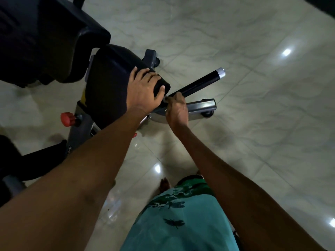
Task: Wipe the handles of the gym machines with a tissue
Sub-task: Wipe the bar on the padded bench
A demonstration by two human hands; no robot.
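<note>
A black padded seat (112, 77) of a gym bench stands at the upper left. My left hand (143, 90) grips its near end, fingers over the top and thumb curled round the edge. A black handle bar (199, 83) with a silver end cap (220, 72) sticks out to the right. My right hand (176, 109) is curled round the inner end of this bar, with a small pale scrap, perhaps the tissue (165, 99), showing at the fingers. The rest of the tissue is hidden.
A grey steel base foot (201, 105) with small black wheels lies on the marble floor (253, 124). A red knob (67, 119) sticks out of the frame at the left. A dark backrest pad (45, 37) fills the upper left. My legs stand below.
</note>
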